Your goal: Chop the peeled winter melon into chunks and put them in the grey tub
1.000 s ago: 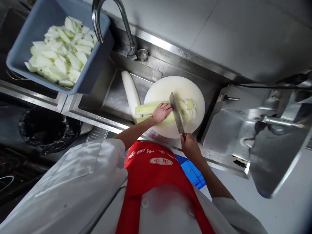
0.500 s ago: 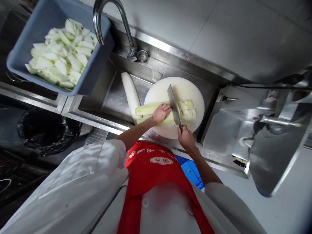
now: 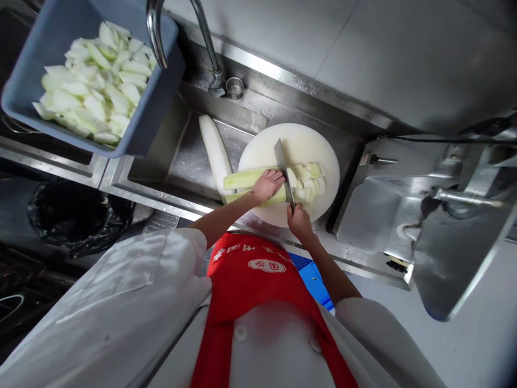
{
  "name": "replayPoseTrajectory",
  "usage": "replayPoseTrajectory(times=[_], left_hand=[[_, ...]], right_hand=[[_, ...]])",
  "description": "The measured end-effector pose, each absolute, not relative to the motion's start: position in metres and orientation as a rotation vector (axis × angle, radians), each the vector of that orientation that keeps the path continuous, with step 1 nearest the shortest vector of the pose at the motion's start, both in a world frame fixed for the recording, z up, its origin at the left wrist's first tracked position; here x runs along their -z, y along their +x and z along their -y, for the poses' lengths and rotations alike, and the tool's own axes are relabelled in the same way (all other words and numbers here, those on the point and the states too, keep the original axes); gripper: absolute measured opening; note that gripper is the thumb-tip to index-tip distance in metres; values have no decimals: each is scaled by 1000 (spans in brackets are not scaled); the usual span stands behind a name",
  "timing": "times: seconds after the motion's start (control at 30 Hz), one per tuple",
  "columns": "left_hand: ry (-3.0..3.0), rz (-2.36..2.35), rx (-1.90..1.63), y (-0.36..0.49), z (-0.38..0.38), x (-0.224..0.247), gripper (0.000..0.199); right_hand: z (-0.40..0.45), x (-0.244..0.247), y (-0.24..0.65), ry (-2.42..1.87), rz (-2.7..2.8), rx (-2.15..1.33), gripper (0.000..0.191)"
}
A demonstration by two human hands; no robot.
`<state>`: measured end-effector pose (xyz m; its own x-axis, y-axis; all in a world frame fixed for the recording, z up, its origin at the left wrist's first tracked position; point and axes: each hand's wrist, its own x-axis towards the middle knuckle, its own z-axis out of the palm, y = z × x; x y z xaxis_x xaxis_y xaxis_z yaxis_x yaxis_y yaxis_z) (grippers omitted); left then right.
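On a round white cutting board [image 3: 262,144] lie two long halves of a peeled pale-green gourd [image 3: 241,179], side by side. My left hand [image 3: 268,186] presses down on them near their right ends, fingers together and closed over them. My right hand [image 3: 299,222] grips the handle of a cleaver [image 3: 283,161], whose blade stands across the gourd just right of my left fingertips. Cut gourd chunks [image 3: 310,186] sit to the right of the blade. Left of the board, a longer whitish peeled gourd [image 3: 213,148] leans in the sink, its lower end beside the halves.
The board rests over a steel sink [image 3: 181,161]. A grey-blue bin [image 3: 139,121] full of cut gourd stands at upper left, beneath a curved faucet [image 3: 205,37]. A black-bagged trash bin [image 3: 76,215] is lower left. Steel equipment [image 3: 367,205] stands at right.
The cleaver and my right hand have shifted slightly left, close to my left fingers. Chunks lie a little more spread right of the blade. My left hand stays on the gourd.
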<state>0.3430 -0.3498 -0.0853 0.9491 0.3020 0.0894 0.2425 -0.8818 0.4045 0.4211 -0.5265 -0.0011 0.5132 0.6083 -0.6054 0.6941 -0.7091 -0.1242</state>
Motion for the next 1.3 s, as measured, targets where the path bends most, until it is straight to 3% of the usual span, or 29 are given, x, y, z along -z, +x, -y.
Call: replayPoseTrajectory(times=[0.2, 0.23, 0.33, 0.4, 0.53, 0.77, 1.0, 1.3], left_hand=[[2677, -479, -97, 322, 355, 64, 38], [2690, -527, -78, 312, 358, 61, 47], [2770, -622, 32, 280, 362, 60, 100], [2803, -606, 98, 267, 359, 63, 112], [2824, -523, 47, 268, 345, 71, 101], [2802, -642, -192, 272, 340, 80, 50], [2743, -670, -241, 274, 342, 82, 45], [2685, -662, -216, 275, 342, 82, 46]], right_hand=[[524, 19, 417, 2671, -1143, 933, 32], [525, 19, 417, 2679, -1143, 926, 32], [525, 16, 416, 2687, -1133, 931, 30], [524, 13, 415, 2691, -1129, 938, 30], [524, 9, 413, 2681, -1132, 953, 31], [528, -8, 412, 2665, -1139, 918, 32], [546, -47, 403, 2642, -1091, 892, 31], [544, -50, 398, 2558, -1076, 929, 30]])
